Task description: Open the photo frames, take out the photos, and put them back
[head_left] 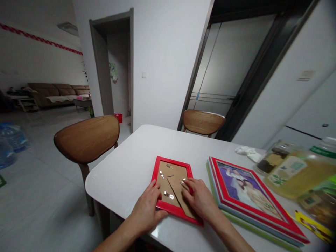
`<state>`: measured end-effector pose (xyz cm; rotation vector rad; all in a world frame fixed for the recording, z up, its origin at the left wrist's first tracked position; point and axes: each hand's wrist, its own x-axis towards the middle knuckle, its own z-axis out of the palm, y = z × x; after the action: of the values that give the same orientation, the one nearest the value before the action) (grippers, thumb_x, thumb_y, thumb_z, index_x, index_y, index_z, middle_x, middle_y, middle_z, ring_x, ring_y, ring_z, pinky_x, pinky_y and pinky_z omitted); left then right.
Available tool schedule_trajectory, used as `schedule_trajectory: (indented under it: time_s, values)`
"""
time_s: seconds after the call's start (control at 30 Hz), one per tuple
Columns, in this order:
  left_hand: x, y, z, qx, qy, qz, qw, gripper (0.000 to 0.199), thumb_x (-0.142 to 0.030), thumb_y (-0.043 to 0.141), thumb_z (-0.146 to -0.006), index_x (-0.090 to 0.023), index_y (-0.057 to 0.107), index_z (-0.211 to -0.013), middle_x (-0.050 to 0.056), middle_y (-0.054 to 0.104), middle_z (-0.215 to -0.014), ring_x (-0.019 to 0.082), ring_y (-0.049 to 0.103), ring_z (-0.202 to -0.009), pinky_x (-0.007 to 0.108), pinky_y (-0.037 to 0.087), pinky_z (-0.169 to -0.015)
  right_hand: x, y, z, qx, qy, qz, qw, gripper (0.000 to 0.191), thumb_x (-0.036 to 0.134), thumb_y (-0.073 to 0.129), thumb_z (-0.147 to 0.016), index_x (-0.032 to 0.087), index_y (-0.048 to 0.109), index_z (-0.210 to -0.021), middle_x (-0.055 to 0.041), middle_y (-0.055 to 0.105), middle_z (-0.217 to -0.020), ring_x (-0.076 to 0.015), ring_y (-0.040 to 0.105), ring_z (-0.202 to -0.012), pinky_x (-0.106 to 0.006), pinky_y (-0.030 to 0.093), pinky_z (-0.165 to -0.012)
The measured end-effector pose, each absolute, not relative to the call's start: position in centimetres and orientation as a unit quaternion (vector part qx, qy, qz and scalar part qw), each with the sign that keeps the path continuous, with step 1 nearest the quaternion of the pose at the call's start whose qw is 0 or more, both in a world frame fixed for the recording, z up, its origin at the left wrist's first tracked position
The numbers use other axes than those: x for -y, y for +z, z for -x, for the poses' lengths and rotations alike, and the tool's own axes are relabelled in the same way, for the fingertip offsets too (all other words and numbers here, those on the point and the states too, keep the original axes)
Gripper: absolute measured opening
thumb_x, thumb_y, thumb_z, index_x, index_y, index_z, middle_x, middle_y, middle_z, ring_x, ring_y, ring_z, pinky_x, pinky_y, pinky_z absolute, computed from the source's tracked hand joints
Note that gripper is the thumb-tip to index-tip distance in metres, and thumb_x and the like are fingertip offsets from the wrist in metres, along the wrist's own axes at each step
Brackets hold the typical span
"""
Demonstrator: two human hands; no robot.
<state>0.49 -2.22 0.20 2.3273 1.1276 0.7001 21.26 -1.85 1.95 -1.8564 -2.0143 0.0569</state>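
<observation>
A red picture frame point(172, 208) lies face down on the white table, its brown backing board point(173, 170) showing. Small metal clips point(168, 195) sit along the board's edges, and a diagonal line marks one side of its stand flap point(175, 184). My left hand point(147, 206) grips the frame's lower left corner, fingers along the side and thumb by the bottom edge. With curled fingers, my right hand point(197, 196) pinches at a metal clip point(183, 181) on the right edge. Its palm hides part of the frame's right side.
A stack of picture frames point(252, 196), the top one red with a couple's photo, lies to the right. Beyond it stand a bottle of yellow liquid point(287, 173), a jar point(274, 155) and a crumpled tissue point(248, 152). Wooden chairs point(88, 138) flank the white table point(126, 164).
</observation>
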Motion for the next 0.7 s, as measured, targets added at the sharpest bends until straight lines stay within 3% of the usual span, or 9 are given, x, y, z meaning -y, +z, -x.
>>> schedule_trajectory:
  time_s: [0.13,0.47,0.6,0.7]
  values:
    - [2.0,0.1,-0.6,-0.42,0.253,-0.839,0.234,0.043,-0.025,0.062,-0.062,-0.015,0.049,-0.102,0.013,0.033,-0.131,0.024,0.02,-0.124,0.04,0.025,-0.099,3.2,1.9,-19.7,0.712,0.02,0.677,0.186,0.039,0.04,0.053,-0.066,0.019,0.057,-0.099,-0.0078,0.059,-0.093,-0.023,0.048,-0.086,-0.033,0.036,-0.074]
    - [1.9,-0.1,-0.6,-0.42,0.29,-0.817,0.268,0.073,-0.023,0.063,-0.059,-0.012,0.03,-0.124,0.015,0.025,-0.135,0.026,0.021,-0.123,0.043,0.021,-0.1,2.4,3.9,-19.1,0.675,0.078,0.691,0.245,0.042,0.024,0.051,-0.06,0.013,0.056,-0.1,-0.0092,0.057,-0.093,-0.0195,0.053,-0.085,-0.029,0.039,-0.079]
    - [0.9,1.8,-1.4,-0.397,0.453,-0.694,0.394,0.055,-0.021,0.052,-0.071,-0.016,0.029,-0.121,0.01,0.045,-0.122,0.021,0.042,-0.111,0.038,0.032,-0.094,3.4,6.8,-17.9,0.673,0.085,0.686,0.262,0.034,0.025,0.051,-0.061,0.017,0.059,-0.093,-0.0072,0.057,-0.087,-0.0182,0.054,-0.08,-0.028,0.042,-0.075]
    - [-0.4,2.6,-1.6,-0.389,0.527,-0.563,0.504,0.042,-0.021,0.049,-0.072,-0.017,0.038,-0.112,0.007,0.057,-0.107,0.02,0.054,-0.096,0.034,0.042,-0.084,4.0,7.7,-16.7,0.699,0.096,0.64,0.303,0.033,0.026,0.052,-0.063,0.019,0.058,-0.094,-0.0066,0.056,-0.09,-0.0175,0.054,-0.082,-0.028,0.042,-0.076]
